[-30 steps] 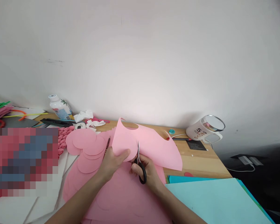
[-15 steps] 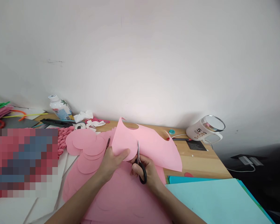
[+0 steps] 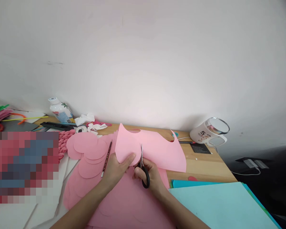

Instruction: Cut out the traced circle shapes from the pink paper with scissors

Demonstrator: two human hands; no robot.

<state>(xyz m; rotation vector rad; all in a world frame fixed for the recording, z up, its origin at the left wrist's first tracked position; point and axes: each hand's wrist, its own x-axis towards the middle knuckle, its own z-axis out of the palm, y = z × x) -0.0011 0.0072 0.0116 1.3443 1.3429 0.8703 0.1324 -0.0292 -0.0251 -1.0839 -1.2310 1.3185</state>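
The pale pink paper sheet (image 3: 163, 151) is held up off the wooden table (image 3: 197, 163), spread between and beyond both hands, with curved bites along its far edge; the black-handled metal scissors (image 3: 146, 174) meet it near its middle, blades pointing away from the person, though how wide they are parted I cannot tell.

Over the last second the sheet has swung and tilted slightly, its far left corner sitting lower and its right-hand notch showing more openly, while the scissors have hardly moved; this suggests that the paper is being turned to the blades to follow a curve, the rounded flap not yet free.

The left hand (image 3: 115, 170) is closed in a pinch on the near left part of the sheet, thumb on top, the fingers beneath hidden; the right hand (image 3: 151, 175) is curled around the scissors' handles, just below the sheet, which stretches beyond it to the right.

Just beside the left wrist lies a dark, slim pencil (image 3: 106, 159), now in fuller view; further left are overlapping pink paper circles (image 3: 90, 146); to the right lie a stack of pale blue paper sheets (image 3: 219, 203) and, farther back, a tilted white lidded mug (image 3: 201, 133).
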